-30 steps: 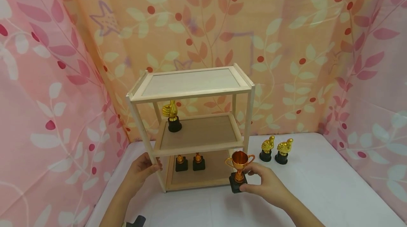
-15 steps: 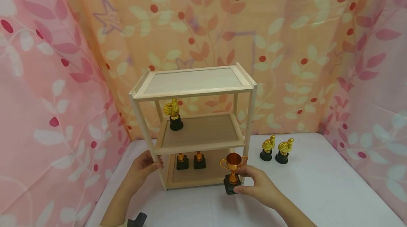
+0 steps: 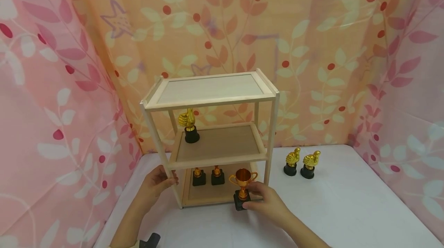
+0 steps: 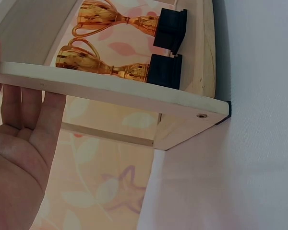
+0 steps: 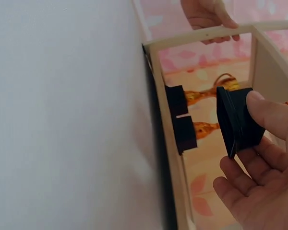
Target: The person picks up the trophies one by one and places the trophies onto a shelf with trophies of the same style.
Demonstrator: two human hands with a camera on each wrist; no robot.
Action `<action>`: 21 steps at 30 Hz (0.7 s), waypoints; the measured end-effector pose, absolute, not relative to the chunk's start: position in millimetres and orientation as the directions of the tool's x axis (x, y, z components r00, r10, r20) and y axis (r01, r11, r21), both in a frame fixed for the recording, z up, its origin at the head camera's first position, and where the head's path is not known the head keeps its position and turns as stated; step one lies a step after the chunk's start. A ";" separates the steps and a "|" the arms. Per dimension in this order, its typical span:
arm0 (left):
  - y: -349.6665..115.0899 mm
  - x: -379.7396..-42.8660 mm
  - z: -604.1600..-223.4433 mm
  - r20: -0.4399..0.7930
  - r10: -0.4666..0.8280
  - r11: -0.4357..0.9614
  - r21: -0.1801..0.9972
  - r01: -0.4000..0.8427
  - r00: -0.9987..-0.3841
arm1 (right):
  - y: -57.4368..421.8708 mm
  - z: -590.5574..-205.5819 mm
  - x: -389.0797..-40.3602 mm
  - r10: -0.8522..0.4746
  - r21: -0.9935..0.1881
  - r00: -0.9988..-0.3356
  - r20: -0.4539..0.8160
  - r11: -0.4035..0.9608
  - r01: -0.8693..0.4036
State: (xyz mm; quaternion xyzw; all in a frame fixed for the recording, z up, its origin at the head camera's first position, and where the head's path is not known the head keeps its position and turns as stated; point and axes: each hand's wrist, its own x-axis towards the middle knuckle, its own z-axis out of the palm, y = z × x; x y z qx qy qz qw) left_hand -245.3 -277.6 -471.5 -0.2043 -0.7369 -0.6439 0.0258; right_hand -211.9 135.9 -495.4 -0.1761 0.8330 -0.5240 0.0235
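A golden trophy cup [image 3: 243, 178] with two handles and a black square base is held upright by my right hand [image 3: 268, 203], which pinches the base [image 5: 240, 120] between thumb and fingers. It is in front of the lower tier of a wooden shelf rack [image 3: 215, 162], near the right front post. My left hand [image 3: 156, 186] grips the rack's left front post [image 4: 110, 88], thumb on one side and fingers on the other. Two similar trophy cups [image 4: 129, 72] stand side by side on the lower tier; in the head view the middle tier hides their tops.
One gold thumbs-up trophy [image 3: 189, 126] stands at the back left of the middle tier. Two more thumbs-up trophies [image 3: 292, 162] stand on the white tabletop [image 3: 347, 201] right of the rack. Patterned curtains [image 3: 312, 47] enclose the back and sides.
My right hand has carried the trophy cup leftward, from beside the rack's right front post to in front of the lower tier. My left hand stays on the left post.
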 end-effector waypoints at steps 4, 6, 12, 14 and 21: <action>-277.9 -245.2 -471.1 0.302 0.268 0.092 0.937 0.337 -0.915 | 125.2 -501.2 -215.3 -0.299 -0.875 -0.939 0.168 0.393 -0.282; -277.9 -245.3 -471.3 0.300 0.268 0.092 0.938 0.335 -0.915 | 121.0 -506.1 -217.9 -0.285 -0.868 -0.941 0.181 0.404 -0.289; -277.5 -244.6 -469.6 0.289 0.262 0.096 0.942 0.323 -0.921 | 112.7 -517.3 -227.5 -0.246 -0.854 -0.951 0.187 0.438 -0.281; -277.4 -244.3 -469.5 0.286 0.260 0.098 0.942 0.320 -0.922 | 110.9 -520.9 -231.0 -0.233 -0.857 -0.953 0.192 0.433 -0.279; -278.0 -245.2 -471.7 0.288 0.259 0.096 0.942 0.322 -0.922 | 105.5 -528.1 -240.4 -0.190 -0.850 -0.951 0.245 0.431 -0.305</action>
